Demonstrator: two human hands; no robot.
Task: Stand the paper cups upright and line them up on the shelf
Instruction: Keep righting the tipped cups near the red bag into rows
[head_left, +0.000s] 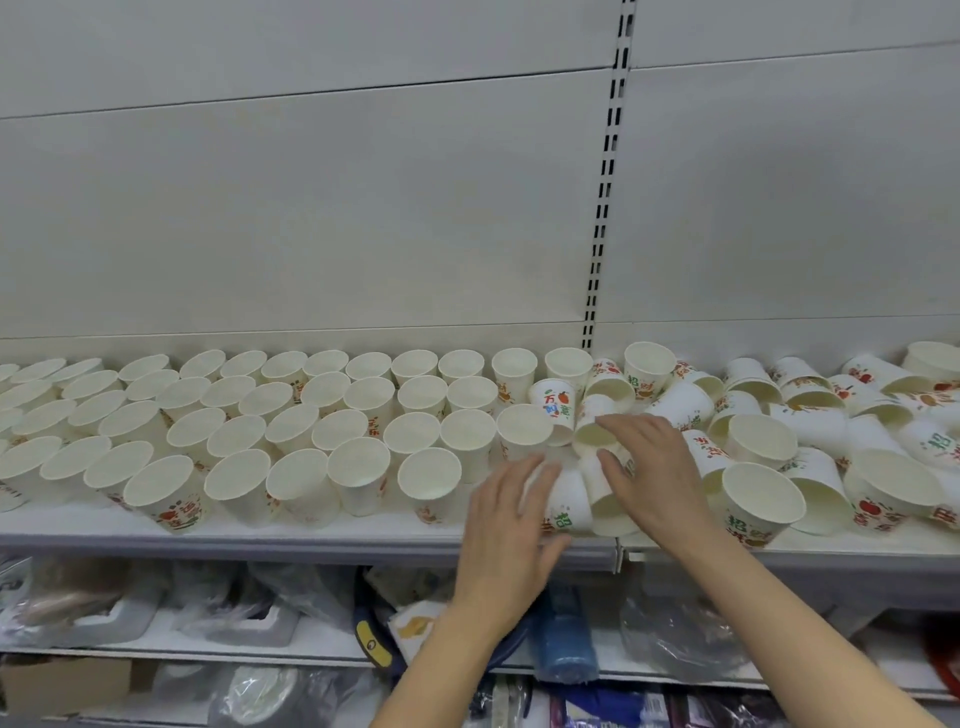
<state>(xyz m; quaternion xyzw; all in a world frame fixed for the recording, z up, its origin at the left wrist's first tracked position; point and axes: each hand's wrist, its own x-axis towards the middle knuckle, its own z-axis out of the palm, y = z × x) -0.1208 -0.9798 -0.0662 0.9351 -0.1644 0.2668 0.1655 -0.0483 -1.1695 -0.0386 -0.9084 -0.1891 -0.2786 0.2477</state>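
From the head camera, I watch both hands work at the seam between order and jumble on a white metal shelf (311, 530). To the left, upright paper cups (291, 415) stand mouth-up in tight rows reaching back to the pale rear panel (311, 208); to the right, a heap of toppled cups (831, 415) lies on its sides and at angles. My left hand (511, 519) rests against a tipped cup (569, 506) at the front edge, fingers nearly straight along its side. My right hand (652, 467) reaches over two more fallen cups, fingers spread and lightly bent; I cannot tell whether it grips either one.

The risk, as I judge it: these cups are thin, light and tapered, so a brushing wrist could knock the nearest standing row over in a chain, or send the front cup rolling off the shelf lip onto the bagged goods (234, 613) below. Squeezing too hard would crease a wall.

The cups are smooth matte paper, cream inside with rolled rims, printed outside with red, green and orange characters and fruit
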